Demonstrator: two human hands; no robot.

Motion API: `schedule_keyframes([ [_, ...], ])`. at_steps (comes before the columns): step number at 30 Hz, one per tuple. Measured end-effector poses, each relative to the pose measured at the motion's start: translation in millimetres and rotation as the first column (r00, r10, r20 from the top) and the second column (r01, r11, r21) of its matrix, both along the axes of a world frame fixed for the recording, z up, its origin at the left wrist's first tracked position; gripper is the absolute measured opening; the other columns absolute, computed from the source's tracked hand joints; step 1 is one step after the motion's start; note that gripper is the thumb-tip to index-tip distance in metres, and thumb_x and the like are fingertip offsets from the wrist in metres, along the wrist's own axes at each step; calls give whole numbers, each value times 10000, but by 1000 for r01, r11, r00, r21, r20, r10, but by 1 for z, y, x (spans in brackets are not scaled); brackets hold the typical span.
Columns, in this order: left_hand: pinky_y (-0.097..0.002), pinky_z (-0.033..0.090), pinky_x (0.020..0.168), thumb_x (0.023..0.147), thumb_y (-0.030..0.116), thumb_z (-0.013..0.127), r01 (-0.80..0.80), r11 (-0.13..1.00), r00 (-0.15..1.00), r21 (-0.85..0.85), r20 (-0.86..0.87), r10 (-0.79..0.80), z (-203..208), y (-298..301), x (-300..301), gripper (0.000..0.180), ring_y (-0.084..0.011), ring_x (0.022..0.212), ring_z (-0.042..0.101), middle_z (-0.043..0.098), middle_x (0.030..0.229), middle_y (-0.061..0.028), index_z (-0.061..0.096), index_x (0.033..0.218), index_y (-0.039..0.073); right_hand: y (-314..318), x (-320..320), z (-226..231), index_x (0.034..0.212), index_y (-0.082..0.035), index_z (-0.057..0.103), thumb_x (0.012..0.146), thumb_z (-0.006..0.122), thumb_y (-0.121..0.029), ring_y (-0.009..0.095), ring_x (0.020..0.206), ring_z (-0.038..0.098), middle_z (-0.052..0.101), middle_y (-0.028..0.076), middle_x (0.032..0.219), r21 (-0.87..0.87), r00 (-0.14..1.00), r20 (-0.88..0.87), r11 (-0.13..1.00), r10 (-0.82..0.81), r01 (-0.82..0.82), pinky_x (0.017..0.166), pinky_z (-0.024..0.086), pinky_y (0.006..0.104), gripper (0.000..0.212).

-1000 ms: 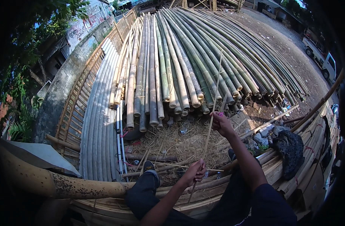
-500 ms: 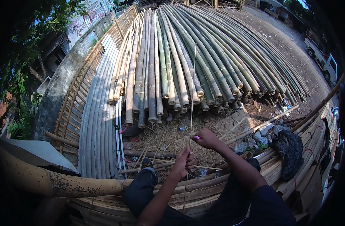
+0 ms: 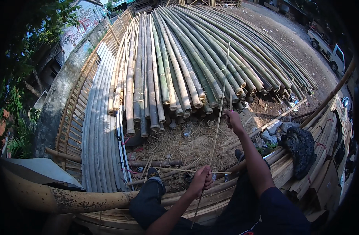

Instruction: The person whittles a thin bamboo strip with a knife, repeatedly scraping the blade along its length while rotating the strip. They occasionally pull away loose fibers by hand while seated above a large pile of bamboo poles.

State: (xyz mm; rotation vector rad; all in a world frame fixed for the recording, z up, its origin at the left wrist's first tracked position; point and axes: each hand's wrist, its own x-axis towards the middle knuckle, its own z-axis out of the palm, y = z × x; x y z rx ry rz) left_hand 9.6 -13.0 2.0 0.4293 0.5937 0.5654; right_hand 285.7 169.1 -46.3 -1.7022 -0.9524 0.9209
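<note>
A long, thin bamboo strip [image 3: 216, 135] stands upright, leaning slightly right, its top against the backdrop of the poles. My left hand [image 3: 201, 180] is closed round its lower part, and the tail end slants down between my legs. Farther out, my right hand [image 3: 233, 121] is closed on a knife [image 3: 230, 102] whose narrow blade points upward. The blade is just right of the strip and looks apart from it. My fingers hide most of the knife's handle.
A big stack of bamboo poles [image 3: 175, 74] fans out ahead. Corrugated sheets [image 3: 99, 137] and a bamboo fence [image 3: 75, 113] run along the left. A thick bamboo pole [image 3: 85, 200] crosses at my left knee. Split bamboo [image 3: 324, 152] and a dark textured lump [image 3: 298, 154] lie right; a truck [image 3: 328, 49] stands beyond.
My right hand with the knife has moved up and away along the strip, and the blade now points upward. My left hand has come lower and slightly right; the strip leans further right.
</note>
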Motion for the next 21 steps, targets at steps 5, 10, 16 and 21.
schedule_keyframes([
  [5,-188,156,345,998,330,372,-59,996,984,72,-165,70,-3,16,-16,255,-30,416,209,255,572,55,386,851,122,-14,-35,30,863,-66,618,903,532,-425,63,401,288,324,-64,495,0,921,-284,961,266,-278,396,225,266,372],
  [10,-192,189,356,993,354,376,-31,996,979,83,-200,48,-13,22,-19,270,-35,420,243,287,579,49,388,866,116,-25,-79,44,1002,-85,562,932,533,-359,30,390,188,233,-106,513,215,540,-683,842,492,-495,382,143,224,284],
  [16,-500,391,891,956,374,446,795,516,-91,318,-779,621,5,56,-56,413,-306,1135,451,486,1113,-221,484,1189,35,-18,-68,43,836,-115,508,940,532,-297,27,402,220,279,-98,517,200,655,-631,903,415,-380,384,148,226,210],
  [21,-559,305,979,920,355,511,533,629,185,566,-803,566,-16,86,-89,389,-365,1189,425,431,1282,-186,567,1118,25,-15,-69,48,813,-113,516,943,525,-297,24,400,222,300,-91,518,249,780,-508,929,366,-274,378,148,225,225],
])
